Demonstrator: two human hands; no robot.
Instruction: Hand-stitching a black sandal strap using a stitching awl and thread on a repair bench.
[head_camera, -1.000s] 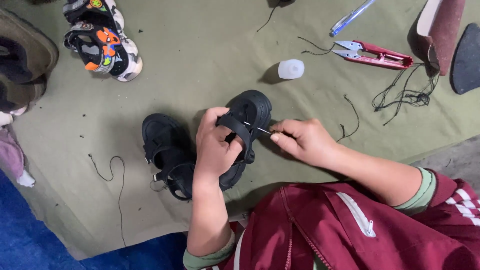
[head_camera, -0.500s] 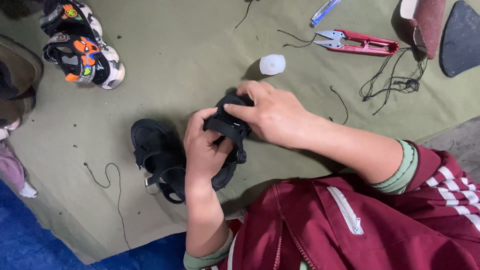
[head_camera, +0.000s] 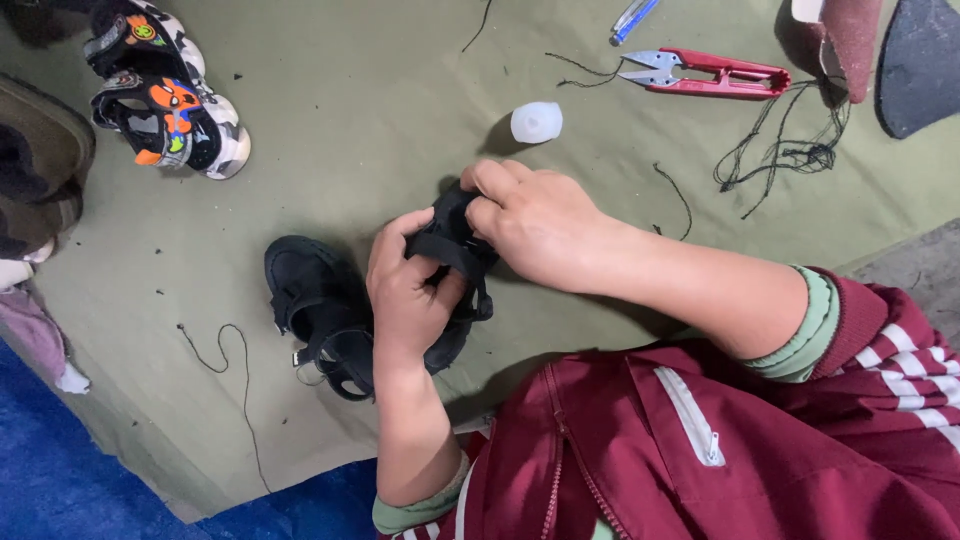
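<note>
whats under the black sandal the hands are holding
The black strapped sandal, gripped by the left hand and right hand, sits over the olive-green cloth mat. A second black sandal lies beside it. The hands cover the spot directly beneath.

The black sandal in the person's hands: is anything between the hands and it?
Nothing visible. The left hand and right hand both grip the black sandal directly, fingers closed on its strap. The second black sandal lies beside it on the olive cloth, under the left hand.
</note>
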